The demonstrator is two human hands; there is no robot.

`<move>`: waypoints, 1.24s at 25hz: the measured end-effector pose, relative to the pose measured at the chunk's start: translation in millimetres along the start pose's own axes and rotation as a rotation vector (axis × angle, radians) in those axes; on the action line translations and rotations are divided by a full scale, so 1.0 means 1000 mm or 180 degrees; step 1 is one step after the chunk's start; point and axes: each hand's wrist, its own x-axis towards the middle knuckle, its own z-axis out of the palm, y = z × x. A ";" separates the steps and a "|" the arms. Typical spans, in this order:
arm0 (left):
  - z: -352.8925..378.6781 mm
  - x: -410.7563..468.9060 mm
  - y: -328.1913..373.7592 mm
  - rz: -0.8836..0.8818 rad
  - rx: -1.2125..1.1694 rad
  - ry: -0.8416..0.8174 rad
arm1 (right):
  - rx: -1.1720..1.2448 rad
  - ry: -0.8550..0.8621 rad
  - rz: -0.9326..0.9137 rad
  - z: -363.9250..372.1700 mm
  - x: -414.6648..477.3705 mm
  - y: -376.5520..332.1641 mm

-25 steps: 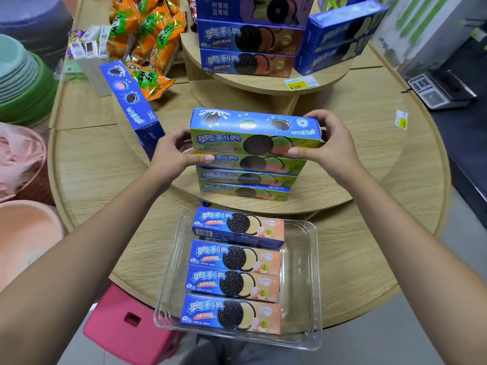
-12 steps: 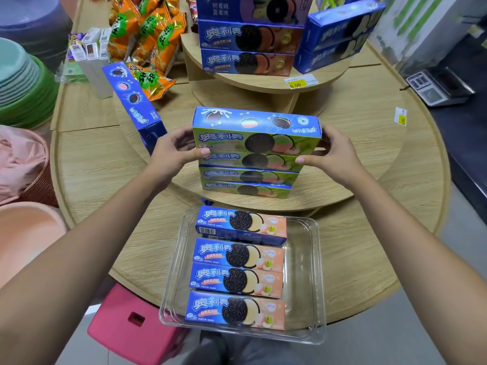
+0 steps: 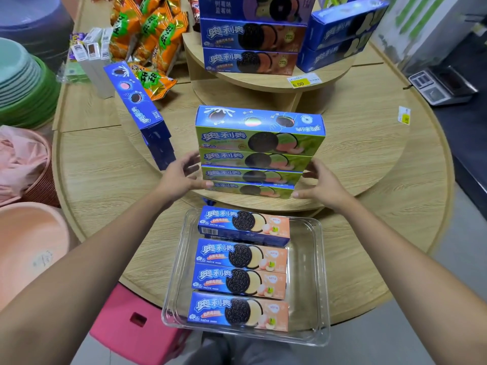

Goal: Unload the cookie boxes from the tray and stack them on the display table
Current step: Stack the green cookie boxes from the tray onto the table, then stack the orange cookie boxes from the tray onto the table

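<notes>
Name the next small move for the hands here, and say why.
Probably bring both hands back to the clear tray and grip the farthest peach box. The left hand and right hand are open beside the four-box green stack, holding nothing; four boxes remain.

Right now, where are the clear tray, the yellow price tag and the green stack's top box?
clear tray (image 3: 307,272), head view, bare floor.
yellow price tag (image 3: 300,83), head view, middle.
top green box (image 3: 259,140), head view, front face.

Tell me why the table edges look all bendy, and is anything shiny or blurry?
Head view: the wide-angle lens curves the display table edges; the clear tray shows soft glare on its walls; the green cookie boxes look sharp, while both hands, left and right, are slightly blurred.
</notes>
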 end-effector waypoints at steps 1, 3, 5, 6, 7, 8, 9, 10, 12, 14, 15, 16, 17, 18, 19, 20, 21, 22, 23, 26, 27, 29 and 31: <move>0.005 0.002 -0.006 -0.0015 0.0036 -0.0038 | -0.0052 0.0043 -0.0010 0.007 0.003 0.004; 0.014 0.005 -0.013 0.0000 0.0084 -0.0029 | -0.0122 0.0200 -0.0025 0.018 0.008 0.008; 0.019 0.009 -0.017 0.0056 0.0080 0.0090 | -0.0111 0.0269 -0.0016 0.024 0.010 0.010; 0.020 0.011 -0.019 0.0112 0.0046 0.0121 | -0.0078 0.0263 -0.0018 0.025 0.011 0.012; 0.019 0.012 -0.022 0.0182 0.0029 0.0135 | -0.0024 0.0263 -0.0044 0.025 0.011 0.014; 0.018 0.013 -0.023 0.0255 0.0032 0.0128 | 0.0025 0.0276 -0.0081 0.024 0.011 0.017; 0.017 0.012 -0.025 0.0304 0.0027 0.0106 | 0.0075 0.0285 -0.0115 0.024 0.011 0.018; 0.016 0.012 -0.026 0.0347 0.0013 0.0075 | 0.0124 0.0298 -0.0152 0.025 0.010 0.019; 0.014 0.011 -0.028 0.0393 -0.0029 0.0022 | 0.0182 0.0305 -0.0182 0.027 0.010 0.022; 0.013 0.012 -0.029 0.0360 -0.0096 -0.0025 | 0.0249 0.0299 -0.0179 0.027 0.009 0.022; 0.012 0.013 -0.029 0.0328 -0.0142 -0.0054 | 0.0304 0.0296 -0.0181 0.027 0.009 0.021; 0.012 0.013 -0.029 0.0308 -0.0166 -0.0070 | 0.0333 0.0298 -0.0186 0.027 0.009 0.021; 0.012 0.014 -0.030 0.0277 -0.0175 -0.0067 | 0.0340 0.0298 -0.0185 0.027 0.008 0.020; 0.011 0.015 -0.031 0.0244 -0.0168 -0.0062 | 0.0337 0.0306 -0.0176 0.028 0.008 0.019; 0.011 0.016 -0.032 0.0207 -0.0145 -0.0060 | 0.0325 0.0310 -0.0168 0.028 0.008 0.019; 0.011 0.016 -0.032 0.0179 -0.0116 -0.0055 | 0.0287 0.0302 -0.0160 0.028 0.008 0.019; 0.011 0.015 -0.032 0.0150 -0.0083 -0.0026 | 0.0227 0.0278 -0.0136 0.027 0.007 0.018; 0.012 0.013 -0.032 0.0127 -0.0058 0.0040 | 0.0117 0.0259 -0.0088 0.026 0.006 0.018; 0.014 0.009 -0.033 0.0102 -0.0054 0.0148 | -0.0052 0.0276 -0.0013 0.024 0.002 0.019; 0.024 -0.029 -0.048 0.0118 0.0093 0.0675 | -0.0562 0.0616 0.0056 0.019 -0.033 0.031; 0.027 -0.047 -0.059 0.0149 0.0210 0.0867 | -0.0626 0.0784 0.0062 0.021 -0.051 0.039; 0.029 -0.084 -0.086 0.0086 0.0448 0.1249 | -0.0715 0.1116 0.0247 0.030 -0.091 0.059; 0.028 -0.114 -0.113 -0.0167 0.0849 0.1524 | -0.0770 0.1319 0.0569 0.046 -0.125 0.077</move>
